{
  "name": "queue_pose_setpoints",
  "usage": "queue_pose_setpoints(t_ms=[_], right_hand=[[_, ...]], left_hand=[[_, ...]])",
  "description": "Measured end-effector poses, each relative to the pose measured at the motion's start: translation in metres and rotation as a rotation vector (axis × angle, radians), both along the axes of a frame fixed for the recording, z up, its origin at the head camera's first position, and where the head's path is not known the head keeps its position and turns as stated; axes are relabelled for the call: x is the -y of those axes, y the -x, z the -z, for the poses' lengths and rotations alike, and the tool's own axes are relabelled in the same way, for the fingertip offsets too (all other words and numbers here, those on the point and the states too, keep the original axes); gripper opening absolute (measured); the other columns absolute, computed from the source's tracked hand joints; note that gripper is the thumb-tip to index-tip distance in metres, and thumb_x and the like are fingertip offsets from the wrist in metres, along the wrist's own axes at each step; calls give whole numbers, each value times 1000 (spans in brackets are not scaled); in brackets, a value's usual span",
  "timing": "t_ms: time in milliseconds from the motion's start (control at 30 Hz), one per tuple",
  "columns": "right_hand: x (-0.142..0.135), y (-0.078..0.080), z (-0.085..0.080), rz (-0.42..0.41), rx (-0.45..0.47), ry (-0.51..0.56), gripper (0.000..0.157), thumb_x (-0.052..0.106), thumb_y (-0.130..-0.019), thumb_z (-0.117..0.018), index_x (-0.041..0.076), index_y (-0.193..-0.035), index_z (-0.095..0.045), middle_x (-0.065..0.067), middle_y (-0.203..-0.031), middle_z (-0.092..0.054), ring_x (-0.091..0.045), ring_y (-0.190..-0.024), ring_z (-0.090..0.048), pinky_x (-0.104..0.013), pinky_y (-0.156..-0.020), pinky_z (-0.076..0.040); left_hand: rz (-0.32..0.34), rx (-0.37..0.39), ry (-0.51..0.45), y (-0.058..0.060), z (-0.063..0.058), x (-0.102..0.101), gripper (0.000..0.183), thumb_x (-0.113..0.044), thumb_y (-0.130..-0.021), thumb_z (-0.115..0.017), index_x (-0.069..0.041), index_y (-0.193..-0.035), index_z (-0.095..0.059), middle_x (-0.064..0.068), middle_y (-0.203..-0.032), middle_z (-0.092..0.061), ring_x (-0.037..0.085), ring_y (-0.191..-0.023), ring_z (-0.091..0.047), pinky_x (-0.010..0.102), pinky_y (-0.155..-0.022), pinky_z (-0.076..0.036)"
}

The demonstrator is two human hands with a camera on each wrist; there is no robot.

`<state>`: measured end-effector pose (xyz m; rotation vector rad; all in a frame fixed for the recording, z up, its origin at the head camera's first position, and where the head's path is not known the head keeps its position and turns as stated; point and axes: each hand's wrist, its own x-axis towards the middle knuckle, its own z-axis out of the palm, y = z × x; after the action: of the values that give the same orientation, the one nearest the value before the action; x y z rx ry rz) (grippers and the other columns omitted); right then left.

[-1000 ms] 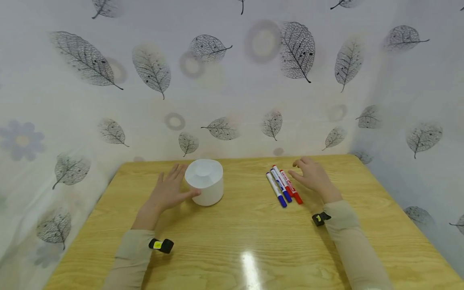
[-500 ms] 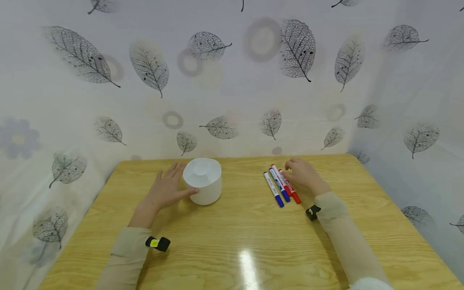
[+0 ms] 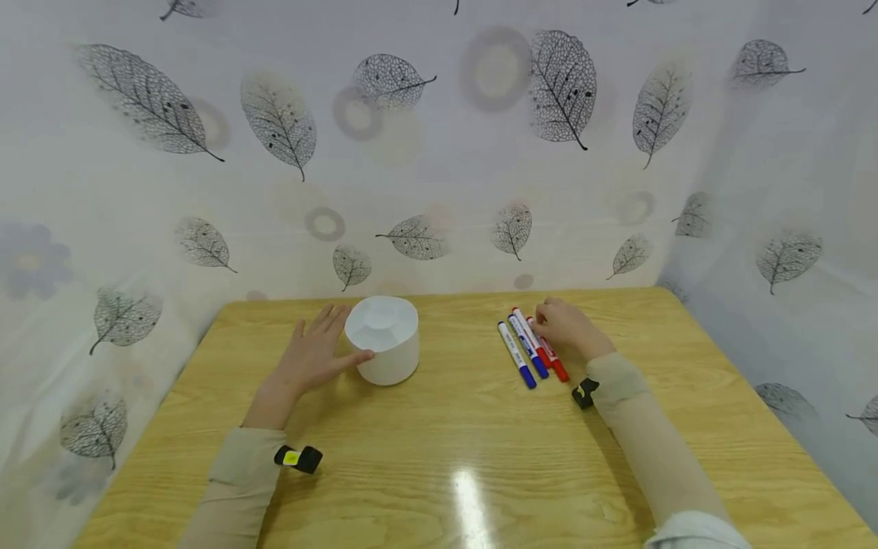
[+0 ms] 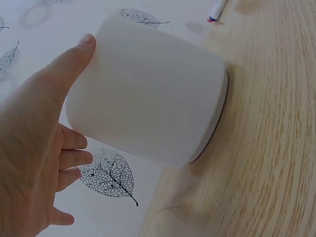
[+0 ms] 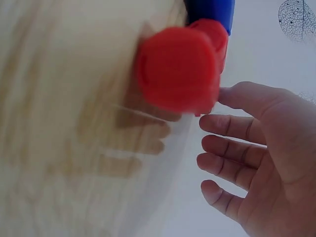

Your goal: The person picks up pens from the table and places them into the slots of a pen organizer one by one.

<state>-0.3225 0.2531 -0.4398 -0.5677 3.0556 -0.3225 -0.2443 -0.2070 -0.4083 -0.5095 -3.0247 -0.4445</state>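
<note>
A white pen holder (image 3: 392, 360) with inner compartments stands upright at the back left of the table. My left hand (image 3: 306, 367) is at its left side, thumb against the wall near the rim, fingers extended behind. The left wrist view shows the same thumb by the holder's smooth side (image 4: 148, 94). To the right lie several whiteboard markers side by side, blue-capped (image 3: 516, 357) and red-capped. My right hand (image 3: 571, 328) pinches the upper end of the rightmost red marker (image 3: 560, 371) between thumb and index fingertip. Its red cap (image 5: 177, 69) looms large in the right wrist view; the other fingers stay spread below.
The wooden table (image 3: 411, 457) meets a leaf-patterned cloth (image 3: 439, 168) behind the holder and markers. Bare wood separates the holder from the markers. Small black wrist cameras sit on both sleeves, the left one (image 3: 299, 459) close over the table.
My right hand has moved left to the red marker, its thumb and fingertips closing in on the upper end. The left hand has stayed beside the pen holder. The head view has shifted slightly.
</note>
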Motion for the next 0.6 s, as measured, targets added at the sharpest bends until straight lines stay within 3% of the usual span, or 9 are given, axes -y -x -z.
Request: queue_pose_setpoints(t_ms=[200,600], right_hand=[[0,1,0,23,38,0,23,25,-94,-61,7,-80,-60,-9,-85,-55,-21,-73,-49,-36,-67,-44],[6,0,-8,30,97,-110,28,24,-89,-62,10,-68,-52,-6,-78,-46,-20,-69,-43,-30,-60,-34]], left_hand=[[0,-1,-5,1,0,1,102,-71,-85,-52,-6,-156,-18,17,-161,-22,36,-152,-13,70,-116,-7],[-8,14,-1,-1,-2,0,102,-73,-86,-50,-7,-157,-16,17,-162,-20,35,-152,-11,69,-117,-5]])
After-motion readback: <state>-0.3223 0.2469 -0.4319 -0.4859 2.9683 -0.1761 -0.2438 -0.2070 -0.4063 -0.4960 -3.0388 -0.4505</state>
